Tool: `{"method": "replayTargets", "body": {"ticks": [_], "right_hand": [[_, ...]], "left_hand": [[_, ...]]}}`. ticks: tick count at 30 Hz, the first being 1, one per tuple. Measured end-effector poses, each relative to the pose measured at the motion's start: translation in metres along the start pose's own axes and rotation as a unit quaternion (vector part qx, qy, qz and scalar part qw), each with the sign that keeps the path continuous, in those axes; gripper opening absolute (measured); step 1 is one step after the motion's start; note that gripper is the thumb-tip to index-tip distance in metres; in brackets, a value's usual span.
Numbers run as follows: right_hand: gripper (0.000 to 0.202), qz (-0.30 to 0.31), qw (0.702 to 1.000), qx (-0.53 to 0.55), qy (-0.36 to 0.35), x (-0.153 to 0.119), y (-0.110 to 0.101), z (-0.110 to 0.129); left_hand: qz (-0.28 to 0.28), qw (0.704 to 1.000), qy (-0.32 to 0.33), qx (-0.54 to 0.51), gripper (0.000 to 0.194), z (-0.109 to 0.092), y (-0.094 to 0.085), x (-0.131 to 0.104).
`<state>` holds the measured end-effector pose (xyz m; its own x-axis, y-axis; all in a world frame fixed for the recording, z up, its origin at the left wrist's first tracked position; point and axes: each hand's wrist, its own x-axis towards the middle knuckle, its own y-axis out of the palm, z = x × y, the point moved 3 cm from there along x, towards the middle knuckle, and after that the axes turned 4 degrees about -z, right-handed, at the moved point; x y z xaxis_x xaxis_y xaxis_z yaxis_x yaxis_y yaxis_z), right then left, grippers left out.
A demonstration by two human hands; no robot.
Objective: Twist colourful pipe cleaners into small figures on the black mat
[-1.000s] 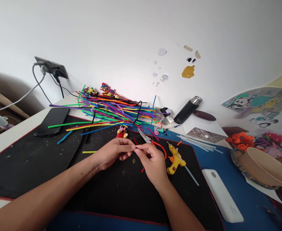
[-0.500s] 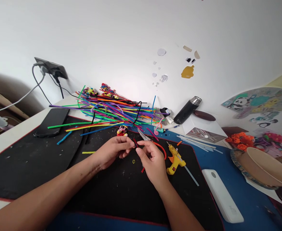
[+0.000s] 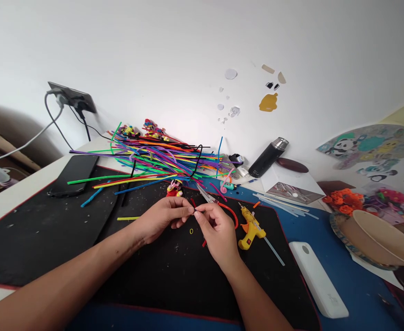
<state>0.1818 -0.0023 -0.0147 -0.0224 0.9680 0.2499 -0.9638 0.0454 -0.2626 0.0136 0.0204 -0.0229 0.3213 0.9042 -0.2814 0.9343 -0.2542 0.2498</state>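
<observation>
Above the black mat (image 3: 174, 285), my left hand (image 3: 165, 216) is closed in a pinch, its fingertips meeting those of my right hand (image 3: 217, 225). A tiny dark piece shows between both pinches; most of it is hidden by the fingers. Just behind my left hand stands a small red, yellow and pink figure (image 3: 174, 187). Scissors (image 3: 207, 195) lie behind my right hand, beside a red-orange pipe cleaner (image 3: 232, 212) that curves round it. A small yellow ring (image 3: 191, 231) rests on the mat below the fingertips.
A heap of coloured pipe cleaners (image 3: 163, 158) spreads along the wall. At right are a yellow glue gun (image 3: 252, 227), a white power bank (image 3: 319, 280), a black flask (image 3: 269, 157) and a bowl (image 3: 381, 234). A phone (image 3: 74, 174) lies at left.
The fingertips of both hands have come closer together, and the small dark piece between them is now mostly covered. The view has shifted very slightly.
</observation>
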Motion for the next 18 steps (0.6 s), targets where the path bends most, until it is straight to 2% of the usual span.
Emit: {"method": "replayTargets", "body": {"ticks": [9, 18], "right_hand": [[0.016, 0.004, 1.000, 0.014, 0.013, 0.0007, -0.0011, -0.0032], [0.030, 0.016, 0.994, 0.074, 0.075, 0.0023, -0.0016, -0.0096]], "left_hand": [[0.017, 0.999, 0.013, 0.035, 0.044, -0.0008, 0.0006, 0.0002], [0.013, 0.995, 0.041, 0.089, 0.043, 0.0006, 0.0001, 0.0010]]}}
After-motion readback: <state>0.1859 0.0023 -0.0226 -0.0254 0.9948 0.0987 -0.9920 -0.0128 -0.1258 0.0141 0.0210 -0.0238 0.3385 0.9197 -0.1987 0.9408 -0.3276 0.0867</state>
